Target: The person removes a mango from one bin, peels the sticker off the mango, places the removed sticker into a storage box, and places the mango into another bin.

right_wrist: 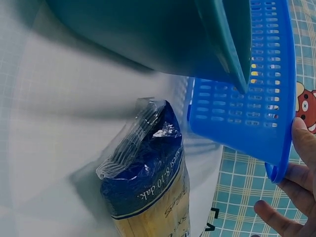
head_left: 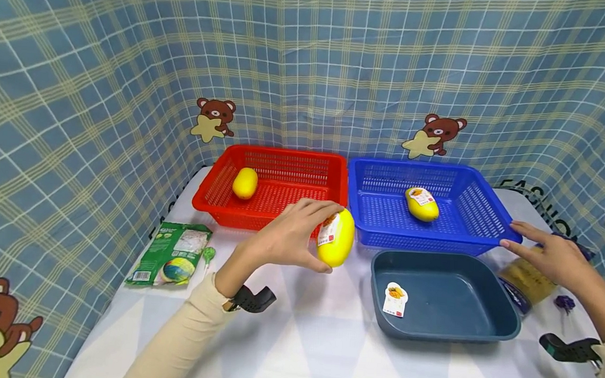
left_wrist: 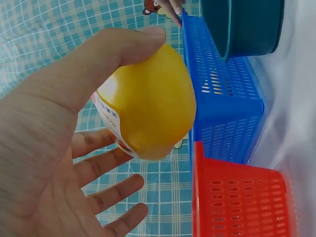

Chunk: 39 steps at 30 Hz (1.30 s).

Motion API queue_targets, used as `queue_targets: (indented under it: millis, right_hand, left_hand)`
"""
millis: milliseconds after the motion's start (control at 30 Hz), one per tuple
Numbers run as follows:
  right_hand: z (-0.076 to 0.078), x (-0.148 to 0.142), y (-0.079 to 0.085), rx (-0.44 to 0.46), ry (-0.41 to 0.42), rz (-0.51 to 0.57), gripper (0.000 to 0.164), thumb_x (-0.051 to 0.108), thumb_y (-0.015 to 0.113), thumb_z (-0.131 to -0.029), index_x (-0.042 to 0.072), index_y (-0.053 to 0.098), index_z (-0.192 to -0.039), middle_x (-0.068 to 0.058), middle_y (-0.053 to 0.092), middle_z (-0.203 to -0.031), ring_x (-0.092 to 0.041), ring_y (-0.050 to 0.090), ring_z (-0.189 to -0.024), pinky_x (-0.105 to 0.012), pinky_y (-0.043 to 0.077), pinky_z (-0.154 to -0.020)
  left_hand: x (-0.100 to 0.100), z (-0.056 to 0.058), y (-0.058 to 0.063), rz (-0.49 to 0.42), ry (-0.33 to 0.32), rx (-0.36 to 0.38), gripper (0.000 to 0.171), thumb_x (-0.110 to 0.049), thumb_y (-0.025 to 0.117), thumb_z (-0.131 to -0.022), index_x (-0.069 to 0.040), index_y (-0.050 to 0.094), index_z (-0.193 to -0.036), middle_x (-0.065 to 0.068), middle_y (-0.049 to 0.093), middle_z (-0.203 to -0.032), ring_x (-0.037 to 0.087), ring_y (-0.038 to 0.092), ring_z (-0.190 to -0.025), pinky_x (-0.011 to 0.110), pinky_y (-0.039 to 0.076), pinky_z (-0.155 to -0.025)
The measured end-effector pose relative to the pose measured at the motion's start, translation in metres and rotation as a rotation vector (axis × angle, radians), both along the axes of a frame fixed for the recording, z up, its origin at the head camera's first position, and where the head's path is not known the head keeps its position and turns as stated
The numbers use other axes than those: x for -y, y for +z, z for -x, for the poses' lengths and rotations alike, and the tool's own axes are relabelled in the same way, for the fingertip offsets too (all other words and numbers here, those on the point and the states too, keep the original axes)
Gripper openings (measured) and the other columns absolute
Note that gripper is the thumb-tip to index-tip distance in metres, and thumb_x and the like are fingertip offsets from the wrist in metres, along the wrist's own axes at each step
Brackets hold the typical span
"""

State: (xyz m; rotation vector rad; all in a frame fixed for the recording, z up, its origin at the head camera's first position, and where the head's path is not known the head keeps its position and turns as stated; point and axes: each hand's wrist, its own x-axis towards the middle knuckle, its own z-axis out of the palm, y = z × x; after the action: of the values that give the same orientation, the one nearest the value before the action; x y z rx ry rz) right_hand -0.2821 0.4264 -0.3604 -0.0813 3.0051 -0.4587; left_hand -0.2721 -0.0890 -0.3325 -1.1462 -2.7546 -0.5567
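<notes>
A yellow mango [head_left: 342, 238] with a white sticker is held up by my left hand [head_left: 293, 233], pinched between thumb and fingers, above the table in front of the two baskets. In the left wrist view the thumb lies across the mango [left_wrist: 153, 103]. My right hand [head_left: 556, 256] grips the near right corner of the blue basket [head_left: 435, 243]; the right wrist view shows thumb and fingers on either side of its rim [right_wrist: 284, 163]. One stickered mango [head_left: 422, 204] lies in the blue basket. Another mango [head_left: 245, 183] sits at the left of the red basket [head_left: 268, 222].
A dark teal tub [head_left: 446, 316] with a mango sticker [head_left: 395, 300] stands before the blue basket. At left lie a green packet [head_left: 171, 256] and a green lollipop [head_left: 208, 254]. A pasta bag [head_left: 528, 279] and a purple lollipop [head_left: 565, 302] lie at right.
</notes>
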Motion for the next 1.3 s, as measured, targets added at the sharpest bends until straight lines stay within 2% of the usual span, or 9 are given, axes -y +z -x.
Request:
queue_targets:
  millis: [200, 433, 733, 967, 1300]
  right_hand:
    - [0.001, -0.001, 0.001, 0.029, 0.001, 0.011, 0.086, 0.058, 0.048, -0.100, 0.003, 0.016, -0.158, -0.042, 0.016, -0.150, -0.073, 0.022, -0.123, -0.084, 0.026, -0.083]
    - [0.002, -0.001, -0.004, -0.033, -0.035, -0.026, 0.086, 0.061, 0.047, -0.099, 0.001, 0.022, -0.155, -0.041, 0.020, -0.149, -0.073, 0.024, -0.122, -0.084, 0.025, -0.084]
    - [0.002, -0.001, -0.006, -0.048, -0.042, -0.028, 0.086, 0.061, 0.048, -0.099, 0.001, 0.023, -0.155, -0.041, 0.021, -0.149, -0.072, 0.025, -0.122, -0.084, 0.025, -0.085]
    - [0.003, -0.002, -0.006, -0.058, -0.023, -0.038, 0.083, 0.058, 0.050, -0.099, 0.001, 0.024, -0.155, -0.040, 0.021, -0.149, -0.072, 0.026, -0.122, -0.084, 0.025, -0.085]
    - [0.004, -0.001, -0.009, -0.049, -0.027, -0.027, 0.084, 0.059, 0.049, -0.099, 0.001, 0.024, -0.155, -0.040, 0.021, -0.149, -0.072, 0.024, -0.123, -0.085, 0.024, -0.085]
  left_hand:
    - [0.003, -0.009, -0.011, 0.017, 0.001, 0.001, 0.102, -0.051, 0.086, -0.068, -0.020, 0.039, -0.153, -0.002, 0.041, -0.153, 0.017, 0.037, -0.130, 0.043, 0.038, -0.104]
    - [0.007, -0.016, -0.026, 0.025, 0.009, 0.024, 0.103, -0.050, 0.087, -0.068, -0.020, 0.037, -0.154, -0.003, 0.041, -0.153, 0.018, 0.038, -0.129, 0.044, 0.038, -0.104]
    - [0.010, -0.024, -0.049, 0.040, 0.001, 0.028, 0.104, -0.053, 0.086, -0.069, -0.017, 0.038, -0.154, 0.000, 0.042, -0.153, 0.021, 0.039, -0.130, 0.048, 0.038, -0.107]
    - [0.011, -0.026, -0.065, 0.055, 0.007, 0.022, 0.104, -0.051, 0.086, -0.068, -0.015, 0.039, -0.153, 0.002, 0.044, -0.151, 0.022, 0.040, -0.130, 0.048, 0.036, -0.107]
    - [0.011, -0.024, -0.078, 0.085, 0.011, 0.044, 0.106, -0.050, 0.090, -0.064, -0.016, 0.042, -0.152, 0.003, 0.045, -0.151, 0.024, 0.037, -0.134, 0.048, 0.033, -0.111]
